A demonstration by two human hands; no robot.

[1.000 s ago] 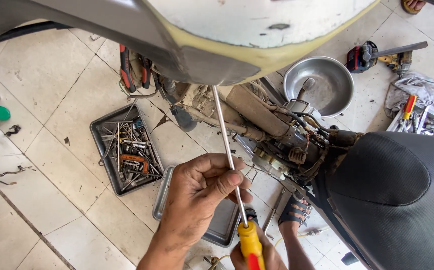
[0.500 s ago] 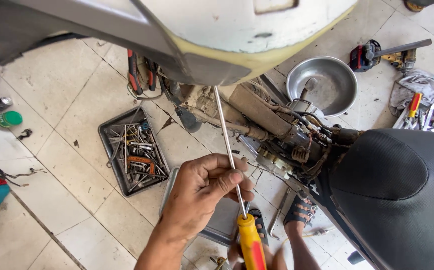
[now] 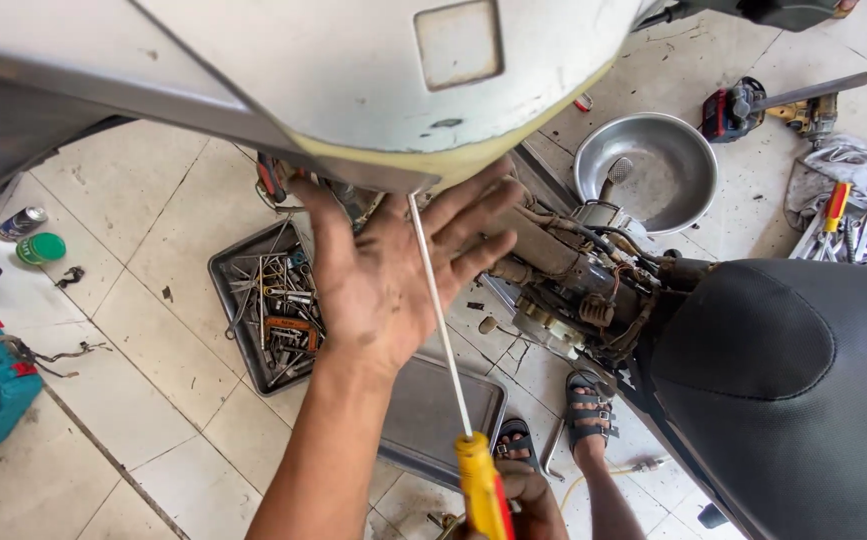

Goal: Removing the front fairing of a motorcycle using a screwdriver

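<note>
The left hand [image 3: 388, 270] is spread wide open, fingers fanned upward toward the underside of the pale scooter panel [image 3: 353, 80], holding nothing; its fingertips reach the panel's yellowed lower edge. Just beside its palm runs the long shaft of a screwdriver [image 3: 443, 330], slanting up from the bottom edge of view to where the panel meets the engine. The right hand [image 3: 528, 500] is closed around the screwdriver's yellow-and-red handle, low down and partly cut off. Behind the left hand, on the tiled floor [image 3: 123, 330], lies a dark tray [image 3: 221, 270] full of tools, with a second, flatter tray [image 3: 433, 420] nearer the feet. Two sandalled feet [image 3: 583, 410] stand beside the engine [image 3: 573, 280]. To the right is the black seat [image 3: 783, 370]; beyond it a steel bowl [image 3: 653, 170] sits on the floor.
</note>
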